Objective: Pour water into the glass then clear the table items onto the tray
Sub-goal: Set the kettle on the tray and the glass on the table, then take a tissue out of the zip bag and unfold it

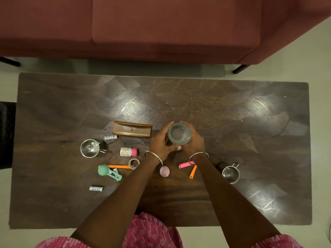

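Observation:
A clear glass (179,133) stands upright near the middle of the dark wooden table (232,113). My left hand (162,142) and my right hand (193,140) wrap around its two sides, thumbs meeting at the near side. A small brown wooden tray (132,129) lies just left of the glass. One steel mug (91,148) stands at the left, another steel mug (230,173) at the right. A white bottle with a pink cap (129,151) lies on its side.
Near my left forearm lie a tape roll (134,163), a green measuring spoon (109,171), an orange strip (118,166), two batteries (111,137) (96,188) and a pink cup (164,171). A pink item (185,165) and orange piece (193,171) lie by my right wrist. A maroon sofa (161,29) stands behind.

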A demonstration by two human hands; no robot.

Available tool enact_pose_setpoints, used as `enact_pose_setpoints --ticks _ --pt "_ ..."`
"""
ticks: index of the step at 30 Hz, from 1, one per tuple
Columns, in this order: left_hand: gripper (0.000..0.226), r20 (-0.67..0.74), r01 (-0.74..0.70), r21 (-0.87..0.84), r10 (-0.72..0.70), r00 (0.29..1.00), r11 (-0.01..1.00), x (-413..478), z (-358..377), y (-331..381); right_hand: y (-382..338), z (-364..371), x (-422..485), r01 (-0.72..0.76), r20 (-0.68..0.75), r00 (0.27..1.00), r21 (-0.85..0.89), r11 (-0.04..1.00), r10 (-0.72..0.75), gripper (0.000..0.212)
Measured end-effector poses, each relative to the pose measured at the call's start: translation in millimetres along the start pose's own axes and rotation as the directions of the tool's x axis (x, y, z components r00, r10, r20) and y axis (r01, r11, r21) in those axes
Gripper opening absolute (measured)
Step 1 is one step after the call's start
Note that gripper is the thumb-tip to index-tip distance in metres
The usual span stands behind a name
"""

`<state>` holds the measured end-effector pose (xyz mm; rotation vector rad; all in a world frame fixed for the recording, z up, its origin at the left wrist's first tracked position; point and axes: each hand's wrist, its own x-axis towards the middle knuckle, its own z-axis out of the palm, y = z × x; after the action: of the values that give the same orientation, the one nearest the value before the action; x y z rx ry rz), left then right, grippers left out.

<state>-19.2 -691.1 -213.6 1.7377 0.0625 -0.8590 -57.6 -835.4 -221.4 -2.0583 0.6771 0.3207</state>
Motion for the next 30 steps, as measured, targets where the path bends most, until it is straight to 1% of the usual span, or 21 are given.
enact_pose_setpoints --ticks 4,7,9,10,12,14,17,20,22,24,27,30 --pt "0.1 -0.015 0.022 0.053 -0.021 1.0 0.998 -9 -4 3 -4 -1 2 -0.078 0.042 0.996 -0.089 0.993 0.082 0.06" --pt "0.092 -0.06 0.054 0.136 -0.046 0.997 0.989 -18 -5 -4 0 -1 6 -0.149 0.011 0.988 -0.139 0.979 0.152 0.058" --pt "0.074 -0.109 0.062 0.138 -0.047 0.993 0.988 -29 -11 -9 2 0 3 -0.195 -0.013 0.981 -0.16 0.968 0.195 0.058" --pt "0.063 -0.133 0.048 0.146 -0.029 0.991 0.988 -38 -16 -10 0 0 -3 -0.228 -0.039 0.974 -0.133 0.965 0.225 0.056" --pt "0.041 -0.18 0.012 0.197 0.024 0.983 0.98 -57 -26 -9 -3 1 -20 -0.294 -0.106 0.951 -0.014 0.956 0.291 0.046" --pt "0.029 -0.222 -0.008 0.235 0.061 0.973 0.972 -75 -35 -8 -3 4 -42 -0.315 -0.145 0.936 0.057 0.947 0.32 0.034" --pt "0.02 -0.262 -0.022 0.262 0.093 0.961 0.965 -106 -50 -8 -7 10 -85 -0.303 -0.164 0.933 0.126 0.945 0.321 0.025" --pt "0.017 -0.295 -0.056 0.268 0.138 0.946 0.962 -134 -63 -9 -17 17 -127 -0.281 -0.145 0.946 0.079 0.956 0.29 0.018" --pt "0.016 -0.328 -0.061 0.226 0.135 0.935 0.972 -157 -74 -8 -28 21 -155 -0.246 -0.134 0.959 0.051 0.968 0.25 0.017" --pt "0.015 -0.356 -0.073 0.189 0.137 0.924 0.979 -178 -83 -5 -42 25 -177 -0.211 -0.145 0.965 0.061 0.976 0.218 0.017" --pt "0.016 -0.406 -0.108 0.164 0.167 0.899 0.98 -217 -98 -2 -68 35 -207 -0.141 -0.171 0.975 0.041 0.989 0.146 0.017" --pt "0.02 -0.445 -0.099 0.137 0.151 0.883 0.986 -251 -116 -7 -91 49 -228 -0.082 -0.167 0.982 0.048 0.996 0.089 0.015"
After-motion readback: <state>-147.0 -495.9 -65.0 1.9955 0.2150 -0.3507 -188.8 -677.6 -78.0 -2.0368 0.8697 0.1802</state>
